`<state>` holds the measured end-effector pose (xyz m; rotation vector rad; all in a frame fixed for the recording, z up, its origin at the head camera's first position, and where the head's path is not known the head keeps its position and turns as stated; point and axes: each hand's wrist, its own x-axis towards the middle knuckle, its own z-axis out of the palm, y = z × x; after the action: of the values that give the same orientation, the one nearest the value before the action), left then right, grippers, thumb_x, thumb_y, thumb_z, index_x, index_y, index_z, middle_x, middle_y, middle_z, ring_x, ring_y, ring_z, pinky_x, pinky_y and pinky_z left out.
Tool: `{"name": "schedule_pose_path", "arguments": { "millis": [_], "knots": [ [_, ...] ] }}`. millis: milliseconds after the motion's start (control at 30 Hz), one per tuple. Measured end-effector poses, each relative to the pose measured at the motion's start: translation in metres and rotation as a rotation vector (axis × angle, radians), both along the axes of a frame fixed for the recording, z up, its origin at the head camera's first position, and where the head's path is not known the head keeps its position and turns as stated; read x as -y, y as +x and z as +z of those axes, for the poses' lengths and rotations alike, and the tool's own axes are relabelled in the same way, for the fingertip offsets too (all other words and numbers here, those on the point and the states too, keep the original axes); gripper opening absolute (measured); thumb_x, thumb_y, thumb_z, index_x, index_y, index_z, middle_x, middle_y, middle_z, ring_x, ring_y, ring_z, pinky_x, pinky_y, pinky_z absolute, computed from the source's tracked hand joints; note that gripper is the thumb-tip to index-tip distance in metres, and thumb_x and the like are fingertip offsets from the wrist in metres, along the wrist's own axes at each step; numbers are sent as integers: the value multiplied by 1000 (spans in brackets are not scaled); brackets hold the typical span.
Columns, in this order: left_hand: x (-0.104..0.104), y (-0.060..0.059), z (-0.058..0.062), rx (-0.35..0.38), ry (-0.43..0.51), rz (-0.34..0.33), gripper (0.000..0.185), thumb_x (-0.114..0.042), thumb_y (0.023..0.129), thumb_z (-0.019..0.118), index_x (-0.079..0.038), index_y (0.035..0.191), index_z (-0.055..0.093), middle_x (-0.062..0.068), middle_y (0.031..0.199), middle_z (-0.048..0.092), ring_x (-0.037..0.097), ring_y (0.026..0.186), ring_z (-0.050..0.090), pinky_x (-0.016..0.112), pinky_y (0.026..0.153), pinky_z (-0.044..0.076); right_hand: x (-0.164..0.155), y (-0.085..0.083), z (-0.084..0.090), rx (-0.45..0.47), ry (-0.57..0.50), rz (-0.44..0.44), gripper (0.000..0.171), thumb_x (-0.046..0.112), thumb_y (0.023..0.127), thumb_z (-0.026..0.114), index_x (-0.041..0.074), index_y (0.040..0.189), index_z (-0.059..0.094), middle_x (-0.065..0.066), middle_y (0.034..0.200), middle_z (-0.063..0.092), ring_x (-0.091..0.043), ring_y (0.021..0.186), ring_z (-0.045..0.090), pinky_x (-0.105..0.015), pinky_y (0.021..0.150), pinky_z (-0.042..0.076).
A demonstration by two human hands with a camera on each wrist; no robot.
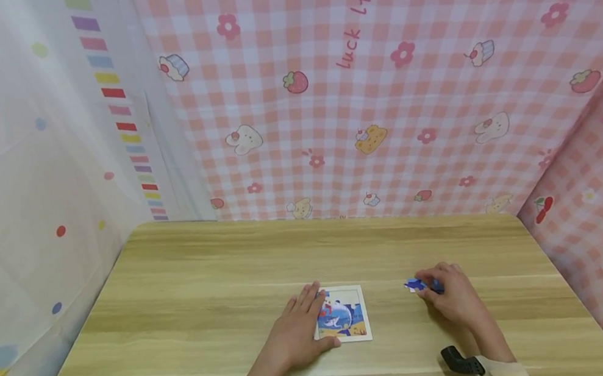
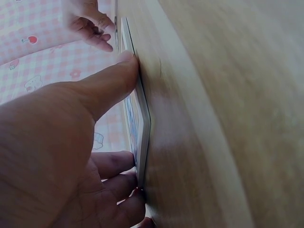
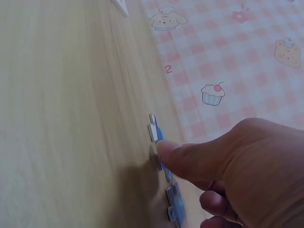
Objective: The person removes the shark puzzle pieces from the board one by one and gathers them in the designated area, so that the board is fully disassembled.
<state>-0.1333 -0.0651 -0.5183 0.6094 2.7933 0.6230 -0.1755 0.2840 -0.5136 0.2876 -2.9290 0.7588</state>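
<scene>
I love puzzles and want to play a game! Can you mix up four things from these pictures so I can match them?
Things:
1. Left hand
2. Checked cloth
3. Right hand
4. Puzzle board

Clues:
A. Has a white border and a sea picture
B. Pinches a blue puzzle piece
C. Rests at the edge of the puzzle board
D. Pink and white, behind the table

Right pairs: 1-C, 2-D, 3-B, 4-A

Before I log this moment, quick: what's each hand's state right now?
Left hand: open, resting on the puzzle frame.
Right hand: closed, pinching a blue puzzle piece.
</scene>
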Motion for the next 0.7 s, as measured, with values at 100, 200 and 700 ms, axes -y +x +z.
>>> {"name": "schedule_pose_path", "arguments": {
  "millis": [100,200,700],
  "knots": [
    [0,-1,0,3,0,4,99,-60,89,69,-9,163,27,8,173,14,27,161,16,49,132,18,3,0,2,-50,-25,17,32,12,85,83,5,116,76,-9,105,71,-25,96,57,-35,78,47],
    [0,-2,-2,5,6,12,100,-61,88,71,-10,163,28,7,173,15,27,161,17,48,132,19,10,1,3,-90,-77,37,32,8,84,82,3,115,75,-9,101,71,-26,93,61,-35,76,51],
    [4,-3,5,42,99,32,101,-55,86,75,-6,162,29,11,172,20,30,160,20,49,130,24,46,6,0,-149,-161,101,27,2,85,80,0,111,74,-5,94,70,-20,83,65,-27,69,58]
  ]
}}
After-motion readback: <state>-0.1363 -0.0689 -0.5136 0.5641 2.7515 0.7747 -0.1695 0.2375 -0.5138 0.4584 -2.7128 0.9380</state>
